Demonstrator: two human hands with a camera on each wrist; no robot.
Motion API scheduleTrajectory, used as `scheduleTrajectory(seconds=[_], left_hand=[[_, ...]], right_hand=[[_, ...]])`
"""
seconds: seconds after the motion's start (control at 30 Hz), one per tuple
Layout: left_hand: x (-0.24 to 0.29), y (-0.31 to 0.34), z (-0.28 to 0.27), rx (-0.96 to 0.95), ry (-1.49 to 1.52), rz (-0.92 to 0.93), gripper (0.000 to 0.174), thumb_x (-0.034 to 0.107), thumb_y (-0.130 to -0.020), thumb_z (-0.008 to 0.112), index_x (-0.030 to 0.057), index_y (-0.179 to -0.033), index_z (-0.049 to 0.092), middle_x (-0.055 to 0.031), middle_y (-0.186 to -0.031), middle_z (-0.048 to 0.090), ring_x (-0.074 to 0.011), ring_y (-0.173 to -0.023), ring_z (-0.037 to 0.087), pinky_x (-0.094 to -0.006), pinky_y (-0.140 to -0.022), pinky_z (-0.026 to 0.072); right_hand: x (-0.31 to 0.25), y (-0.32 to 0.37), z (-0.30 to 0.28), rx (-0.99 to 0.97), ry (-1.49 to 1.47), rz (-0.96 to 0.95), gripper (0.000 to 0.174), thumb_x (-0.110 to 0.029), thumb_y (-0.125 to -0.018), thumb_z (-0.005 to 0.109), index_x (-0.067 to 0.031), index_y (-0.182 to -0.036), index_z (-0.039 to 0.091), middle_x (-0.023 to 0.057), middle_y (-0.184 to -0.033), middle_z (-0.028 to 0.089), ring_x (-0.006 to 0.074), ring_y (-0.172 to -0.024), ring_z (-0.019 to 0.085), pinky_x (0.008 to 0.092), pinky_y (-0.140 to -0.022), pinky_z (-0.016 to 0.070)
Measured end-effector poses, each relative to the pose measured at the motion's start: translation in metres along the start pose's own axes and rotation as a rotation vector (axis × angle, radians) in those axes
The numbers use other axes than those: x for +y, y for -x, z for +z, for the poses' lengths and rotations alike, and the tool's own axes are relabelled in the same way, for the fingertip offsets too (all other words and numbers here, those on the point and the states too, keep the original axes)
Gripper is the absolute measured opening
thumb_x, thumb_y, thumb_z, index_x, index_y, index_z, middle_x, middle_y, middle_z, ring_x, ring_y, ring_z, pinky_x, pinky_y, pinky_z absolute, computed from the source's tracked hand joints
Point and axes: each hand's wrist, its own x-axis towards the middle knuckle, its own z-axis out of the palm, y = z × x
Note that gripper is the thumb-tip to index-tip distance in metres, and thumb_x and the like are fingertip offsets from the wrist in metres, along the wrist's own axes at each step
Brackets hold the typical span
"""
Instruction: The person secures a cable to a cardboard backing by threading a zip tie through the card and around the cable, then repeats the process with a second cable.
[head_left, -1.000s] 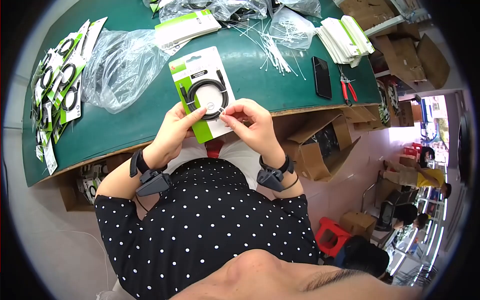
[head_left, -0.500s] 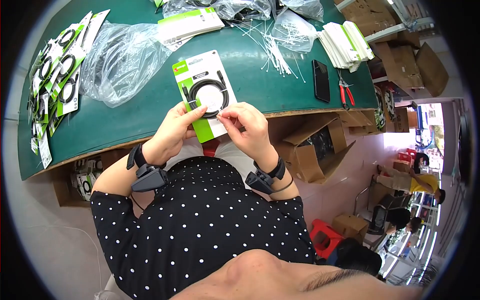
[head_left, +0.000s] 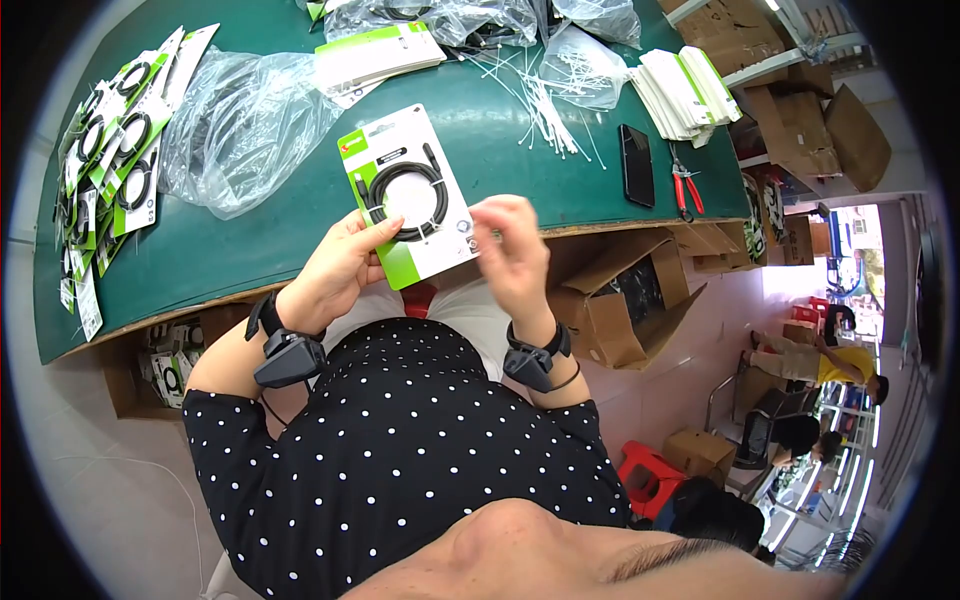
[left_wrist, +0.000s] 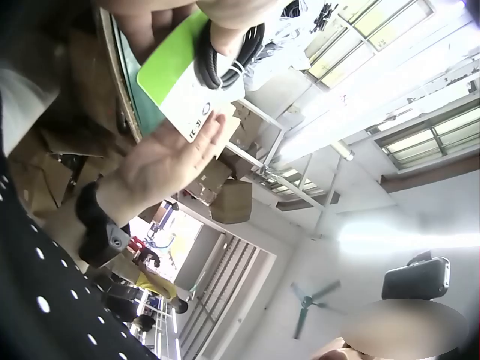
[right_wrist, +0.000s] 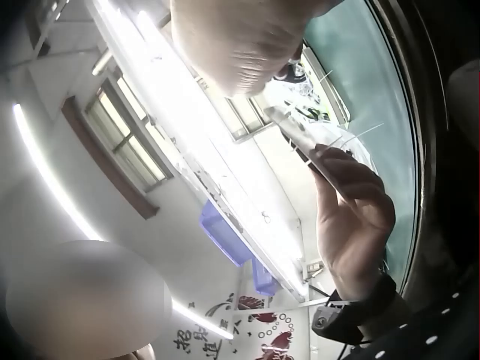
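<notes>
My left hand [head_left: 340, 262] holds a white and green packaging card [head_left: 402, 272] by its lower left edge, thumb in front over the lower part of a coiled black cable [head_left: 440, 203]. White ties fasten the coil to the card's face. At the card's right edge is my right hand [head_left: 515, 262], its fingers blurred. In the left wrist view, the right hand [left_wrist: 161, 161] has extended fingers alongside the card [left_wrist: 169, 71], with nothing visible gripped. The right wrist view shows the card [right_wrist: 296, 133] nearly edge-on in the left hand [right_wrist: 356, 236].
On the green table [head_left: 290, 235] lie carded cables [head_left: 130, 150] at left, a clear plastic bag [head_left: 240, 130], stacked cards [head_left: 375, 55], loose white cable ties [head_left: 548, 115], a phone [head_left: 637, 165] and red-handled pliers [head_left: 686, 190]. An open carton [head_left: 625, 310] stands below the table's right side.
The right hand has let go of the white tie at the coil's lower right and moved right to the card's edge. The card has tilted slightly; the left hand keeps its hold.
</notes>
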Motion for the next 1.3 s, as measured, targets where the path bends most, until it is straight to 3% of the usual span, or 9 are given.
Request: scheduleTrajectory(seconds=[0.13,0.3,0.4,0.57,0.8,0.93,1.03,1.17,1.3], left_hand=[[0.003,0.002,0.001,-0.075,0.062,-0.004,0.031,0.022,-0.095,0.062,0.0049,-0.119,0.052,-0.0077,-0.114,0.064,-0.0159,-0.099,0.067,-0.0306,-0.085,0.0562],[0.003,0.001,0.004,-0.098,0.033,-0.047,0.031,0.022,-0.095,0.061,0.005,-0.119,0.051,-0.0077,-0.114,0.064,-0.0165,-0.1,0.066,-0.0313,-0.086,0.0561],[0.004,0.002,0.004,-0.146,0.058,-0.085,0.031,0.022,-0.095,0.06,0.0049,-0.12,0.05,-0.0077,-0.114,0.064,-0.0172,-0.1,0.066,-0.0322,-0.086,0.0564],[0.006,0.003,0.0,-0.197,0.133,-0.067,0.031,0.022,-0.096,0.059,0.0047,-0.12,0.05,-0.0079,-0.115,0.064,-0.0179,-0.1,0.066,-0.0335,-0.086,0.0565],[0.007,-0.001,-0.004,-0.222,0.149,-0.079,0.032,0.02,-0.096,0.058,0.0052,-0.123,0.049,-0.0087,-0.117,0.064,-0.0195,-0.103,0.066,-0.0357,-0.088,0.0557],[0.01,0.005,0.001,-0.268,0.237,-0.109,0.033,0.018,-0.096,0.057,0.0051,-0.126,0.049,-0.0095,-0.118,0.064,-0.0199,-0.105,0.065,-0.037,-0.089,0.0548],[0.006,0.004,-0.004,-0.277,0.321,-0.117,0.032,0.017,-0.096,0.057,0.0046,-0.125,0.05,-0.0103,-0.118,0.064,-0.0207,-0.106,0.065,-0.0373,-0.09,0.0543],[0.0,0.005,-0.024,-0.272,0.336,-0.078,0.031,0.016,-0.096,0.057,0.0041,-0.124,0.052,-0.0107,-0.117,0.064,-0.0214,-0.106,0.064,-0.0368,-0.09,0.0544],[0.013,0.012,-0.037,-0.164,0.236,0.076,0.03,0.014,-0.095,0.058,0.0039,-0.123,0.053,-0.0105,-0.116,0.064,-0.0214,-0.105,0.065,-0.0356,-0.089,0.055]], right_hand=[[0.023,0.009,-0.006,-0.21,-0.154,0.186,0.037,0.003,-0.073,0.068,0.0018,-0.11,0.062,0.0071,-0.099,0.065,0.0176,-0.092,0.061,0.0272,-0.08,0.049],[0.007,0.015,0.004,-0.256,-0.129,0.301,0.039,0.005,-0.072,0.066,0.0028,-0.111,0.063,0.0119,-0.106,0.065,0.0211,-0.093,0.063,0.0283,-0.083,0.0498],[0.013,0.011,0.003,-0.24,0.034,-0.006,0.034,0.005,-0.073,0.066,0.0027,-0.107,0.065,0.0133,-0.107,0.065,0.023,-0.092,0.065,0.0287,-0.081,0.0505],[0.031,0.013,-0.009,-0.312,0.206,0.004,0.024,0.002,-0.073,0.069,0.0023,-0.097,0.065,0.0125,-0.098,0.064,0.0247,-0.088,0.063,0.0302,-0.076,0.0501],[0.019,0.015,-0.006,-0.328,-0.167,0.22,0.022,-0.001,-0.075,0.069,0.0026,-0.097,0.065,0.0131,-0.096,0.065,0.0269,-0.087,0.062,0.0327,-0.075,0.0494],[0.016,0.014,0.006,-0.247,-0.092,0.089,0.02,0.0,-0.075,0.068,0.0027,-0.094,0.064,0.0138,-0.091,0.063,0.0291,-0.083,0.061,0.0349,-0.071,0.0484],[0.018,0.008,0.006,-0.271,0.058,-0.129,0.019,0.002,-0.073,0.069,0.0025,-0.09,0.062,0.0148,-0.086,0.059,0.0325,-0.078,0.059,0.0377,-0.069,0.0475],[0.019,0.007,0.012,-0.297,0.126,-0.23,0.018,0.003,-0.071,0.069,0.0027,-0.087,0.06,0.016,-0.082,0.055,0.035,-0.074,0.056,0.0394,-0.065,0.0462],[0.02,0.005,0.026,-0.344,0.065,-0.144,0.019,0.002,-0.074,0.07,0.0029,-0.091,0.062,0.0139,-0.085,0.059,0.0276,-0.072,0.059,0.0342,-0.063,0.0471]])
